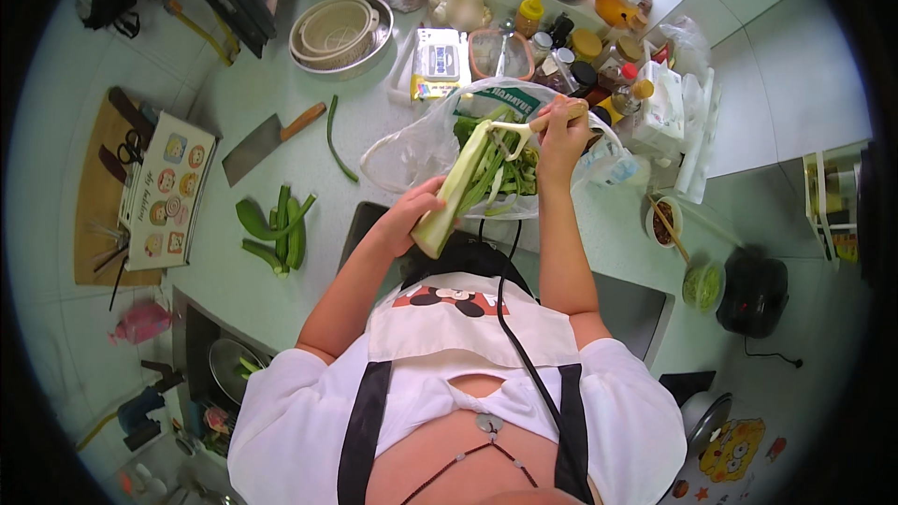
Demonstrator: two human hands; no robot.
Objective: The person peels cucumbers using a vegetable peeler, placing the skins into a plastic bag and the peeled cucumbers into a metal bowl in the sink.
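My left hand [413,213] is closed round the lower part of a thick pale-green stem, which looks like celtuce [456,189], held at a slant. My right hand [561,136] grips the handle of a cream-coloured peeler [508,137]. The peeler's head is at the upper end of the stem; whether the blade touches it I cannot tell. Beneath both hands a white plastic bag [404,151] lies spread open, with green leaves and peelings [513,178] in it.
Left on the counter lie a cleaver [257,151], a thin green pod [338,138] and several long green peppers [281,229]. Behind stand nested strainers [339,30], a wipes pack [441,58] and crowded bottles and jars [586,44]. The sink edge [655,318] is near my body.
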